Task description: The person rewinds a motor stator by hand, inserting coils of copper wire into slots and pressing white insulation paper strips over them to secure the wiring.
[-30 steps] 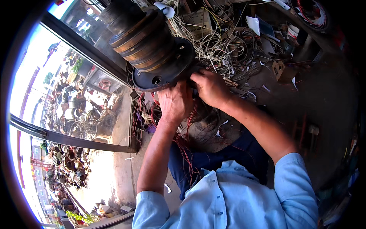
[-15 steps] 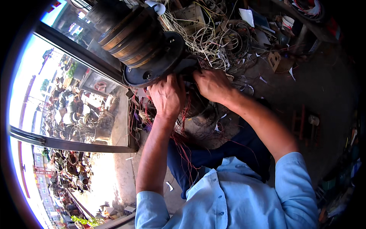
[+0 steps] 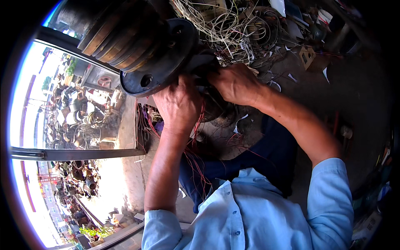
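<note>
A dark, brown-banded cylinder (image 3: 121, 41) with a round black flange (image 3: 168, 61) is leaning at far left; the bare left hand (image 3: 177, 103) and right hand (image 3: 235, 85) are working by its near edge, fingertips hidden, each grip's closure impossible to tell; thin red wires (image 3: 203, 112) are trailing nearer.

Harsh daylight floods in from my nine o'clock, past the window frame (image 3: 83, 154), burning out to white with a violet-blue fringe at the rim. Toward three o'clock the floor (image 3: 329, 91) sinks into murk, and shadow hides the fingertips of my right hand (image 3: 235, 85). Black rings the bowed fisheye edge, and clutter (image 3: 384, 191) near four o'clock goes soft.
</note>
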